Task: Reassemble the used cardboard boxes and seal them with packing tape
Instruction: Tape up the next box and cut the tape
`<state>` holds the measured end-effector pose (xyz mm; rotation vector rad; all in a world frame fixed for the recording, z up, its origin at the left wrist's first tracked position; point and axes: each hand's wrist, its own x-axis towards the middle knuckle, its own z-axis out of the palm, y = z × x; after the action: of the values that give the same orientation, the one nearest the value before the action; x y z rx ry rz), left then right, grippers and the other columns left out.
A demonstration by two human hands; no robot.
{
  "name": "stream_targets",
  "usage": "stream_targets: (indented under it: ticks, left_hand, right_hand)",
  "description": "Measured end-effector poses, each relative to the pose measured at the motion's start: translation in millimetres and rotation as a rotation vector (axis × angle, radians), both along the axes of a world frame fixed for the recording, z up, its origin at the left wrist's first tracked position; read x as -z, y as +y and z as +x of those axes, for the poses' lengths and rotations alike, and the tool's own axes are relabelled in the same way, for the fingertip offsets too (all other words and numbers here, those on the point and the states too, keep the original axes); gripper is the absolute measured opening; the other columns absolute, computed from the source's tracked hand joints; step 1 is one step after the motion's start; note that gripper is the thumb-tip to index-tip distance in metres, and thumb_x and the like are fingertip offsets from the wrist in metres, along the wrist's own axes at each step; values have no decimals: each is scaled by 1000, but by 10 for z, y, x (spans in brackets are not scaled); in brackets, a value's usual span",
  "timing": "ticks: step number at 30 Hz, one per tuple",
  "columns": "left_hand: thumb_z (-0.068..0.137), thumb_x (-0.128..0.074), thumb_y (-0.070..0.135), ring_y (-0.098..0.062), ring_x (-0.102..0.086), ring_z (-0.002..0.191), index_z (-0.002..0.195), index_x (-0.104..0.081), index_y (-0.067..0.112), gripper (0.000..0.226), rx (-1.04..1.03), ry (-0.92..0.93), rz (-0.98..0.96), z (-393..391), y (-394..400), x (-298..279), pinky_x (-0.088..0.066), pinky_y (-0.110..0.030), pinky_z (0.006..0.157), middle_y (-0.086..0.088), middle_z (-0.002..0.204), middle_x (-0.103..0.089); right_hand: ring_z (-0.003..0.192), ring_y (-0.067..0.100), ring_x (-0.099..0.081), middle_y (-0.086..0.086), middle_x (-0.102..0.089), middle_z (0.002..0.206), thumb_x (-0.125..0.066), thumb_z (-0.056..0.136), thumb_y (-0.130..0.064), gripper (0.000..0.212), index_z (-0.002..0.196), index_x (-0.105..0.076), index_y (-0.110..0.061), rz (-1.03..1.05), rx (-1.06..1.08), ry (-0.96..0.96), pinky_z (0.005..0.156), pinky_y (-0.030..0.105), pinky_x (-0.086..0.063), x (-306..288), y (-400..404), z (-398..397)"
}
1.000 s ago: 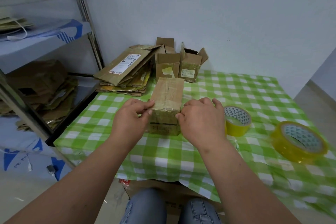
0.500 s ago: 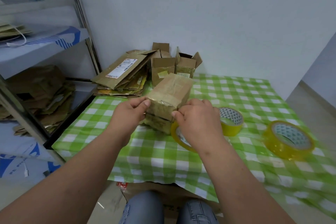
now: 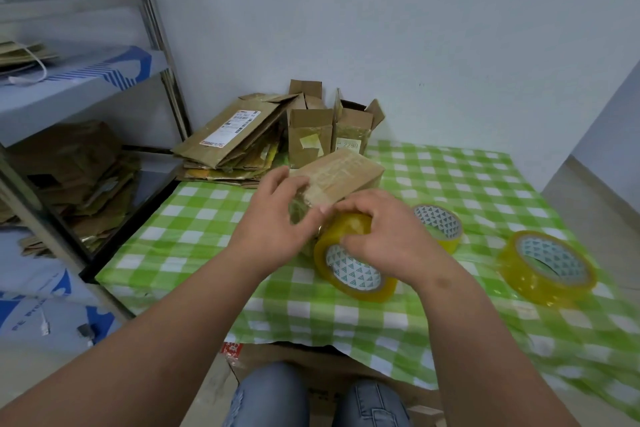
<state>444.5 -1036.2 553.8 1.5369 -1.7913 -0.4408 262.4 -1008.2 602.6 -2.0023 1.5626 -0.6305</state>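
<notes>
We steady the box [image 3: 341, 174], tilted at mid-surface, with the left hand [image 3: 277, 222] curled on its near end. The right hand [image 3: 382, 236] grips the tape roll [image 3: 353, 258] at 5 o'clock; the strip probably starts here, so keep it taut

The table [image 3: 485, 184] bears all — closed box [image 3: 341, 175] at centre; held tape roll [image 3: 353, 267] at its 6 o'clock; two more rolls [image 3: 440, 224] [image 3: 547, 269] at 3 o'clock; open boxes [image 3: 329, 130] at 12; flattened stack [image 3: 235, 139] at 10; shelving [image 3: 86, 115] at 9.
</notes>
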Motion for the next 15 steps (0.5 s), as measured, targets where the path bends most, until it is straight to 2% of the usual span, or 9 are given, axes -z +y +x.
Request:
stream_targets:
  ticks: [3, 6, 9, 12, 15]
  left_hand:
    - [74, -73, 61, -15, -27, 143, 144, -46, 25, 83, -53, -59, 79, 21, -42, 23, -33, -39, 115, 5, 155, -24]
    - [74, -78, 53, -13, -34, 137, 141, -52, 25, 78, -96, -23, 68, 33, -80, 15, -33, -27, 108, 4, 149, -32]
    - [74, -81, 43, -9, -42, 126, 135, -59, 23, 68, -120, 36, 41, 43, -149, -25, -31, -19, 97, 6, 141, -43]
    - [77, -81, 35, -11, -50, 118, 133, -58, 22, 62, -111, 78, 47, 56, -254, -126, -36, -23, 93, 6, 133, -54]
    - [84, -77, 29, -8, -48, 106, 128, -56, 20, 49, -47, 41, 78, 86, -351, -175, -34, -23, 86, 6, 127, -55]
  right_hand:
    - [113, 6, -50, -13, -50, 123, -78, 78, -35, 48, 124, -63, -33, -8, 95, -38, 91, 23, -40, 93, 0, -64]
    - [103, 2, -55, -16, -56, 120, -79, 76, -46, 52, 124, -60, -40, 78, 122, -186, 80, 20, -46, 193, 28, -111]
    - [103, 1, -55, -21, -54, 116, -81, 76, -39, 62, 132, -53, -42, 144, 58, -250, 79, 17, -47, 248, 58, -97]
    - [103, -1, -59, -23, -57, 114, -83, 76, -29, 68, 135, -49, -39, 182, 9, -376, 91, 28, -52, 301, 48, -11]
    - [100, 5, -65, -14, -65, 114, -80, 79, -28, 65, 135, -49, -38, 185, 9, -479, 93, 39, -54, 402, 17, 103]
